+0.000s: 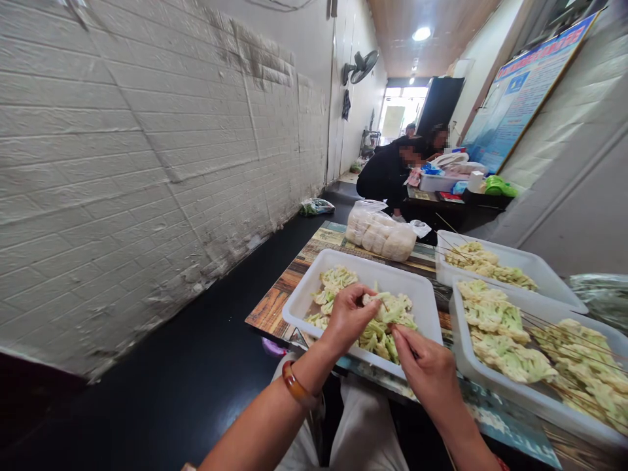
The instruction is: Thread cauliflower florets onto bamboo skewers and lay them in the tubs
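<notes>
A white plastic tray (314, 327) holding loose cauliflower florets (338, 280) is in front of me on the table. Over its middle, my left hand (350, 315) pinches a cauliflower floret (371, 299) between thumb and fingers. My right hand (424, 360) is closed at the tray's near right side, its fingertips against the greenish stems. It seems to grip a thin skewer (450, 458), mostly hidden by the hand and forearm; only a bit of stick shows below. The two hands are a short way apart.
Two more white trays (510, 386) on the right hold skewered cauliflower (505, 360). A clear bag of pale round items (380, 232) sits behind my tray. A person in dark clothes (387, 173) bends beside a farther table; a brick-patterned wall (196, 131) runs along the left.
</notes>
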The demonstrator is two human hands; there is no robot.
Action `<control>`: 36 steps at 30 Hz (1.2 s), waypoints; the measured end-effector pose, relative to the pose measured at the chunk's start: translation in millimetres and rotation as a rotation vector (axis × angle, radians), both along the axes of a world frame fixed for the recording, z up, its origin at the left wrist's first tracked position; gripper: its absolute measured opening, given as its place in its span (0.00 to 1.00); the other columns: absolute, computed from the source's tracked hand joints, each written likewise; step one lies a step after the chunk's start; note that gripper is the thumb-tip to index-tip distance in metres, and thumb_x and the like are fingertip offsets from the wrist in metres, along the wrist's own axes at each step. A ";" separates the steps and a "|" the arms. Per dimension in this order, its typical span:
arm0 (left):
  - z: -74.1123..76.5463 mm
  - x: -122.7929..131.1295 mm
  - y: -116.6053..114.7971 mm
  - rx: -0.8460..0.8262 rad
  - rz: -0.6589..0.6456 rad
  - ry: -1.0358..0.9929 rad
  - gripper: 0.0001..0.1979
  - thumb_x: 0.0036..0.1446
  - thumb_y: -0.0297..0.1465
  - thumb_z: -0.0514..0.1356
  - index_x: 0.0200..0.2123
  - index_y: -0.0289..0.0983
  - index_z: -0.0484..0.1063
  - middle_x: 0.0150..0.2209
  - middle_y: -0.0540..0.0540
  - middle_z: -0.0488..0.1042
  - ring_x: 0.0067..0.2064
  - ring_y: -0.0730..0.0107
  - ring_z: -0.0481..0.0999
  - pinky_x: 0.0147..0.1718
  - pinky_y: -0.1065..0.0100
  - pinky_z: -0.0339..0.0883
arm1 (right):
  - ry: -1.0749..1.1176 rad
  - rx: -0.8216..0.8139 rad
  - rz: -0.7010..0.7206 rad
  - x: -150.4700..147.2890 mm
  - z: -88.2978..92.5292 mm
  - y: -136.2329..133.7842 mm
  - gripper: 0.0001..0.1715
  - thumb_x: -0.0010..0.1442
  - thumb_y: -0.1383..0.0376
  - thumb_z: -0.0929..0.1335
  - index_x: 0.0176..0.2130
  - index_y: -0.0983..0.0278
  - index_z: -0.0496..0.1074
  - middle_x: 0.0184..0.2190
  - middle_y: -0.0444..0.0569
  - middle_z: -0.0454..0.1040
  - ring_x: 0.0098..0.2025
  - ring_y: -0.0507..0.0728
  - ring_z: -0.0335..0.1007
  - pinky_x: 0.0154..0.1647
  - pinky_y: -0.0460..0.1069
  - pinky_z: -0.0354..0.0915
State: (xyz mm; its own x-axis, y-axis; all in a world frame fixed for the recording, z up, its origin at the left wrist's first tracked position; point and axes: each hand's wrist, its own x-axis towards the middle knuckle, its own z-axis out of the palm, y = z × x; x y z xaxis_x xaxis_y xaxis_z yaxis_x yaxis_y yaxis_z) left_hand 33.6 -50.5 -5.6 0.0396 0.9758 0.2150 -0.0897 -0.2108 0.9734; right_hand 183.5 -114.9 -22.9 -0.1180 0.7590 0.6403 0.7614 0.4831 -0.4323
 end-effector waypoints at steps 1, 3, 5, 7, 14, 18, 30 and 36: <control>0.4 0.2 0.0 0.013 0.002 0.013 0.07 0.45 0.33 0.65 0.27 0.35 0.75 0.24 0.50 0.68 0.26 0.75 0.62 0.27 0.72 0.56 | 0.005 0.001 -0.004 0.2 -0.5 0.0 0.18 0.66 0.63 0.60 0.40 0.66 0.77 0.36 0.53 0.80 0.35 0.57 0.78 0.37 0.48 0.72; 1.9 0.3 -0.6 0.006 -0.012 0.010 0.08 0.45 0.34 0.65 0.26 0.35 0.75 0.24 0.50 0.68 0.26 0.75 0.62 0.27 0.72 0.55 | 0.011 0.002 -0.012 0.6 -1.2 0.2 0.18 0.66 0.63 0.60 0.40 0.66 0.77 0.36 0.53 0.80 0.35 0.57 0.78 0.37 0.48 0.72; 4.1 0.4 -1.7 -0.039 -0.047 -0.031 0.10 0.44 0.36 0.66 0.27 0.35 0.75 0.23 0.51 0.68 0.25 0.76 0.61 0.26 0.73 0.55 | 0.014 0.001 -0.010 0.8 -1.1 0.5 0.18 0.65 0.63 0.60 0.40 0.66 0.77 0.36 0.53 0.80 0.35 0.57 0.78 0.36 0.48 0.71; 6.8 0.3 -2.8 -0.088 -0.091 -0.083 0.11 0.44 0.36 0.66 0.27 0.34 0.75 0.22 0.51 0.68 0.25 0.77 0.62 0.26 0.73 0.54 | 0.026 -0.009 -0.002 0.5 0.2 0.6 0.18 0.65 0.64 0.60 0.39 0.67 0.77 0.35 0.52 0.80 0.35 0.57 0.78 0.36 0.48 0.71; 13.4 -0.3 -3.9 -0.213 -0.238 -0.324 0.13 0.42 0.36 0.69 0.28 0.33 0.74 0.24 0.50 0.69 0.25 0.79 0.64 0.27 0.73 0.60 | 0.117 -0.135 -0.011 -2.7 12.9 -2.4 0.20 0.65 0.58 0.60 0.35 0.64 0.77 0.26 0.47 0.78 0.25 0.53 0.74 0.26 0.44 0.66; 15.6 -2.3 -5.2 -0.330 -0.309 -0.443 0.22 0.43 0.42 0.68 0.38 0.34 0.74 0.30 0.47 0.72 0.28 0.74 0.70 0.28 0.70 0.65 | 0.144 -0.174 -0.021 -2.4 15.0 -3.3 0.22 0.64 0.56 0.60 0.36 0.64 0.77 0.22 0.46 0.76 0.20 0.52 0.70 0.21 0.43 0.63; 9.4 -2.9 -2.9 -0.271 -0.323 -0.389 0.21 0.40 0.32 0.70 0.40 0.35 0.73 0.32 0.47 0.74 0.31 0.75 0.71 0.27 0.74 0.62 | 0.132 -0.157 -0.009 -1.7 8.4 -1.0 0.19 0.64 0.58 0.61 0.38 0.64 0.78 0.28 0.48 0.79 0.23 0.53 0.73 0.25 0.45 0.66; 12.1 -2.6 -3.3 -0.332 -0.270 -0.421 0.22 0.36 0.28 0.70 0.39 0.34 0.73 0.29 0.47 0.74 0.29 0.76 0.71 0.26 0.74 0.58 | 0.104 -0.126 0.029 -1.3 6.0 -1.0 0.18 0.65 0.59 0.61 0.40 0.63 0.77 0.31 0.48 0.80 0.26 0.54 0.75 0.31 0.46 0.70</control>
State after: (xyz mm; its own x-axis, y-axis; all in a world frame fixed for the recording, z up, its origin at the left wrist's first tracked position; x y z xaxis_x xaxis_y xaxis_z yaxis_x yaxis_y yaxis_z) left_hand 31.1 -53.8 6.4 0.2733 0.9607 -0.0486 -0.4902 0.1826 0.8522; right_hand 182.2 -115.9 -16.9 -0.0789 0.8315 0.5500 0.6957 0.4411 -0.5670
